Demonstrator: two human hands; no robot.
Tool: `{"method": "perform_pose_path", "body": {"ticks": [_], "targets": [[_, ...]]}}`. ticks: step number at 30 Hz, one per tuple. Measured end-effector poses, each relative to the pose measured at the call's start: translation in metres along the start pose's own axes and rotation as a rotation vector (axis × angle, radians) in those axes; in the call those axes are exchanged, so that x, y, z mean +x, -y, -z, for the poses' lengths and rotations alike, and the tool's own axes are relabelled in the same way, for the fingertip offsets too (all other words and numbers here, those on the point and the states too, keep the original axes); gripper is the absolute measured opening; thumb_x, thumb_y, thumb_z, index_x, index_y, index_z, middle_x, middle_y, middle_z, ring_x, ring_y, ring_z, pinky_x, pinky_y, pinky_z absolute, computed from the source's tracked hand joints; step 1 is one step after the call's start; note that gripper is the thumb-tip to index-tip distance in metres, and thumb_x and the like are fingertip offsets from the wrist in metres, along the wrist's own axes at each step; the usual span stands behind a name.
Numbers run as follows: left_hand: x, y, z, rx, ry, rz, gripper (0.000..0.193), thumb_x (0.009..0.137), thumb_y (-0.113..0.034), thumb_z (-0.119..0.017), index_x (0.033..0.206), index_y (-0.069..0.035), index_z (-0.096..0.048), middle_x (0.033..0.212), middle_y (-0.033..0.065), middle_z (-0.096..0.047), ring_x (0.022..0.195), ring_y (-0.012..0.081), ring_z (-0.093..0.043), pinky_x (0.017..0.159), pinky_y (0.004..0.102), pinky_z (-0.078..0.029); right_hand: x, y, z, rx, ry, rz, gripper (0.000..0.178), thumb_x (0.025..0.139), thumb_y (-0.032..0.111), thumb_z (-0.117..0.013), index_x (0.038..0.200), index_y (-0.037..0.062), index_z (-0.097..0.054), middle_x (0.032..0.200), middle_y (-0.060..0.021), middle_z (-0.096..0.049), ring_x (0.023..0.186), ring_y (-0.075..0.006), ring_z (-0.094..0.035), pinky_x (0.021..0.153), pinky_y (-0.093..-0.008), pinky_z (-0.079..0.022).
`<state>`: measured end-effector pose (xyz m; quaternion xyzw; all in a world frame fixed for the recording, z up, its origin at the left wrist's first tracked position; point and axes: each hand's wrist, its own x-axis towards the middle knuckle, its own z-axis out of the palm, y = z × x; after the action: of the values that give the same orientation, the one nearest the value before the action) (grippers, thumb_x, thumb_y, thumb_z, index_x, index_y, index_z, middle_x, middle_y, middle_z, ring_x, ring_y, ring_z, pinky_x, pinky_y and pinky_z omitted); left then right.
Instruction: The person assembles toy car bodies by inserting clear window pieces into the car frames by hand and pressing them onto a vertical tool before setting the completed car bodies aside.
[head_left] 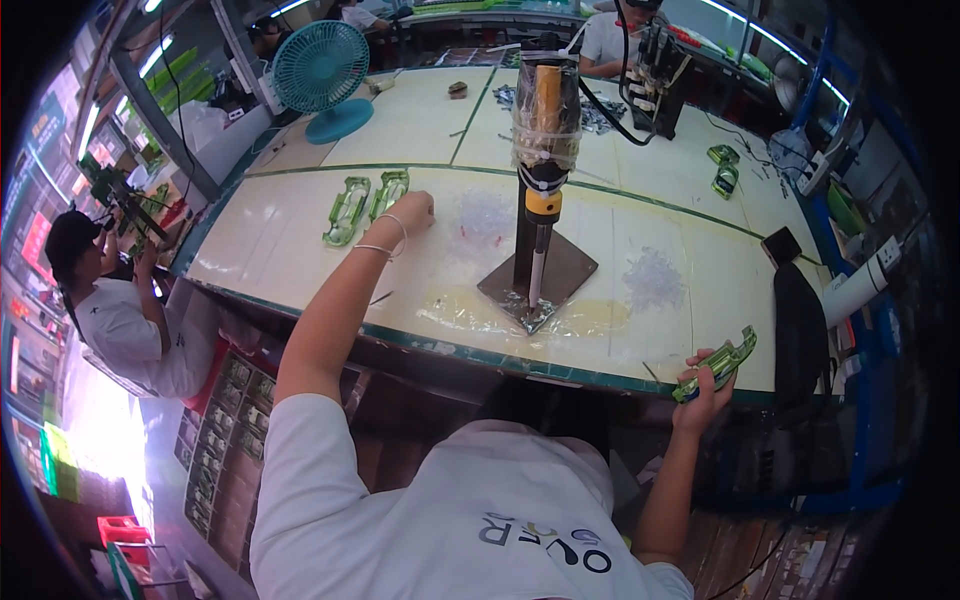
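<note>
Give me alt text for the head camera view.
The right hand grips a green plastic frame at the table edge, while the left hand reaches beside two green frames near an upright press tool.

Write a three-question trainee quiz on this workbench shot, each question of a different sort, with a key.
1. True or false: the right hand holds a green plastic part.
2. Multiple choice: the left hand is nearest to: A) the teal fan; B) the two green parts on the table; C) the upright press tool.
3. Fill in: the press tool stands on a dark ____ base plate.

Key: 1 true; 2 B; 3 square.
</note>
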<state>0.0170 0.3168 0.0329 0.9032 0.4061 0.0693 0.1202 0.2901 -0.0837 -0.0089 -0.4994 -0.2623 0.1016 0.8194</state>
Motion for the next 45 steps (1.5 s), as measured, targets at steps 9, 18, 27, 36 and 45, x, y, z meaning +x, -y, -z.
{"method": "perform_pose_path", "body": {"ticks": [9, 18, 27, 36, 45], "targets": [[-0.032, -0.024, 0.005, -0.338, -0.072, 0.097, 0.011, 0.067, -0.006, -0.057, 0.071, 0.004, -0.057, 0.065, 0.0124, -0.057, 0.052, 0.0166, -0.055, 0.049, 0.0267, -0.045, -0.023, 0.027, -0.007, 0.044, 0.059, -0.162, 0.050, 0.070, 0.005, -0.054, 0.116, -0.0018, -0.035, 0.088, -0.0103, -0.050, 0.068, -0.0130, -0.050, 0.051, -0.0205, -0.043], [-0.214, -0.138, 0.006, -1.372, -0.045, -0.104, 0.021, 0.072, 0.011, -0.052, 0.092, 0.006, -0.056, 0.075, 0.0087, -0.055, 0.063, 0.0127, -0.054, 0.055, 0.0210, -0.045, -0.085, 0.048, -0.065, -0.566, 0.714, 0.085, 0.072, 0.053, 0.013, -0.074, 0.114, -0.0034, -0.039, 0.090, -0.0123, -0.056, 0.075, -0.0163, -0.057, 0.066, -0.0261, -0.046], [-0.229, -0.180, -0.017, -1.096, -0.187, -0.429, 0.024, 0.066, 0.006, -0.062, 0.089, 0.001, -0.061, 0.075, 0.0051, -0.048, 0.063, 0.0111, -0.046, 0.053, 0.0199, -0.037, -0.098, 0.046, -0.085, -0.555, 0.804, 0.070, 0.066, 0.052, 0.013, -0.072, 0.110, -0.0015, -0.043, 0.090, -0.0146, -0.055, 0.074, -0.0235, -0.058, 0.066, -0.0306, -0.047], [-0.228, -0.181, -0.020, -0.942, -0.203, -0.470, 0.030, 0.060, 0.002, -0.067, 0.089, -0.002, -0.062, 0.074, 0.0042, -0.046, 0.064, 0.0126, -0.044, 0.053, 0.0223, -0.036, -0.099, 0.050, -0.083, -0.609, 0.795, 0.168, 0.065, 0.050, 0.012, -0.071, 0.108, -0.0007, -0.045, 0.085, -0.0144, -0.055, 0.074, -0.0260, -0.057, 0.065, -0.0319, -0.047], [-0.230, -0.179, -0.031, -1.028, -0.252, -0.443, 0.030, 0.058, 0.002, -0.069, 0.087, -0.002, -0.062, 0.071, 0.0049, -0.048, 0.063, 0.0151, -0.046, 0.054, 0.0233, -0.038, -0.099, 0.051, -0.086, -0.617, 0.800, 0.166, 0.065, 0.050, 0.012, -0.071, 0.108, -0.0004, -0.045, 0.084, -0.0133, -0.055, 0.073, -0.0244, -0.057, 0.064, -0.0313, -0.047]]}}
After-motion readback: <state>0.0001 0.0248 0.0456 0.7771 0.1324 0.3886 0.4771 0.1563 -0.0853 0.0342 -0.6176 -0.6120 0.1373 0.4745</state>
